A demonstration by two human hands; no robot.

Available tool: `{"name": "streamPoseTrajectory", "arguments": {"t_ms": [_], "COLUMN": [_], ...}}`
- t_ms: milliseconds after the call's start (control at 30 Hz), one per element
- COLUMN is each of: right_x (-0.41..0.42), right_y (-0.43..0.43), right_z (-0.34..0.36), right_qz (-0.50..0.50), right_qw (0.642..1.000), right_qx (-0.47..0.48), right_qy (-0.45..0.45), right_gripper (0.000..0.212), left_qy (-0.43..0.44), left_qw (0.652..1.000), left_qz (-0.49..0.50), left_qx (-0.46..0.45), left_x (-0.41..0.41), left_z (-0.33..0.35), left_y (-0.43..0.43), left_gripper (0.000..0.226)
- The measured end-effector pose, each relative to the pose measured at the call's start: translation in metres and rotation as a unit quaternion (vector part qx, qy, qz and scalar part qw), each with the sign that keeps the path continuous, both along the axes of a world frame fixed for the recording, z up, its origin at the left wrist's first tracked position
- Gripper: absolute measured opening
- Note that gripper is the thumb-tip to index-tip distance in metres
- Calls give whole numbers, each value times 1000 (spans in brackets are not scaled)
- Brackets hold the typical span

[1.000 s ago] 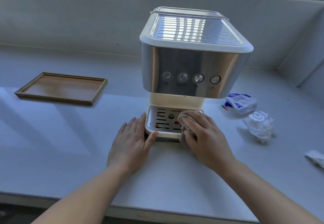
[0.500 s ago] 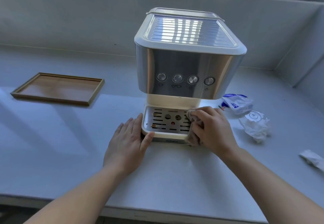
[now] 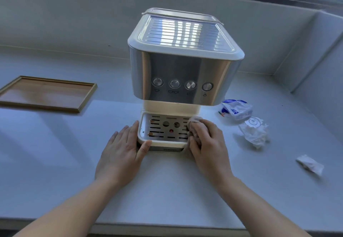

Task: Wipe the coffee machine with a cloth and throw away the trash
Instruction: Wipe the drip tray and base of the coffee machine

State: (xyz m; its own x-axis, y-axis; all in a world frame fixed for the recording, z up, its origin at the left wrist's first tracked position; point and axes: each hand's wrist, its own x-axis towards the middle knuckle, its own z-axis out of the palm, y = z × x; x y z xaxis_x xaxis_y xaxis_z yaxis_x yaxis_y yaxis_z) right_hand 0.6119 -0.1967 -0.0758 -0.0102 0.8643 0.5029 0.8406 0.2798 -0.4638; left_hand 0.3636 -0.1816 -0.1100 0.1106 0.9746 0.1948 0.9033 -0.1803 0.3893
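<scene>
Fingers [image 3: 202, 128] of right hand [image 3: 209, 149] clenched round cloth [image 3: 194, 120], slid from front-right of drip tray [image 3: 163, 132] to its right rear. Left hand [image 3: 120, 155] flat, thumb on tray front, still bracing coffee machine [image 3: 181, 66]. Brown stains remain at grate's left, so wiping unfinished. Trash untouched on tabletop [image 3: 55, 153]: blue-white wrapper [image 3: 236, 109], crumpled paper [image 3: 254, 131], small scrap [image 3: 310, 165]. Wooden tray [image 3: 46, 93] shows only bare wood.

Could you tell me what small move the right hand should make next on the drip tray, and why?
Probably slide the cloth leftward across the grille. The right hand presses the cloth on the grille's right end, brown stains show near its left edge, and the left hand braces the base on that side.
</scene>
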Motion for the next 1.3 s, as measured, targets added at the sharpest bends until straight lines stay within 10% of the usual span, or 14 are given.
{"name": "streamPoseTrajectory", "arguments": {"t_ms": [167, 300, 600, 800, 1300], "right_x": [5, 19, 32, 8, -30], "right_y": [-23, -21, 0, -55, -50], "right_z": [-13, -6, 6, -16, 10], "right_qz": [70, -65, -149, -149, 99], "right_qw": [990, 992, 970, 987, 986], "right_qx": [32, -86, -139, -57, -106], "right_qy": [-122, 68, 131, 15, -86], "right_gripper": [57, 70, 40, 31, 15], "left_qy": [-3, -7, -5, -4, -1], "left_qw": [1000, 1000, 1000, 1000, 1000], "left_qz": [0, 2, -4, -2, -3], "left_qx": [2, 3, 0, 0, 0], "left_x": [0, -1, 1, 2, 0], "left_z": [-1, 0, 5, 7, 6], "left_y": [-1, 0, -2, -3, -2], "left_gripper": [75, 73, 72, 71, 75]}}
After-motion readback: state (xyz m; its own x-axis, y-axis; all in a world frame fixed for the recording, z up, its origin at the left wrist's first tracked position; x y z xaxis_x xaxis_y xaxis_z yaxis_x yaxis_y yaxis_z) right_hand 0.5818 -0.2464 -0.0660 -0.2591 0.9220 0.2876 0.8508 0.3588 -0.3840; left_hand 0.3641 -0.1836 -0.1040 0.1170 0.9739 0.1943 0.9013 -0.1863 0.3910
